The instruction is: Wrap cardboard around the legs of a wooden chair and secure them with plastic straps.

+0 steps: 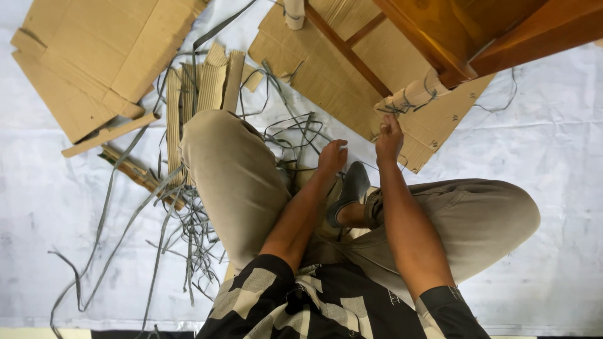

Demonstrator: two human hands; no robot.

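Right now the right hand [389,135] is up at the cardboard-wrapped furniture leg [416,94], fingers pinched narrow on the grey strap [402,108] that loops around the wrap just above its knuckles. The left hand [331,157] sits lower and beside it, fingers curled loosely — whether anything is gripped there, I cannot tell. The wrap is a rolled tube of corrugated card, ribbed and pale, and the strap around it looks thin, flat and slick. If the pinch slackens, I judge that band could slip and the tube could spring open, since corrugated card wants to unroll. A hard tug might also tear the soft edge of the card. Beyond the right hand, the polished wooden frame [465,37] stands on a flat cardboard sheet [352,69], smooth and warm brown. Out past the left hand, a tangle of loose grey straps [182,220] trails over the white floor sheet [553,163], beside cut corrugated strips [207,85] and a folded cardboard box panel [94,56] — easy to snag a foot in.
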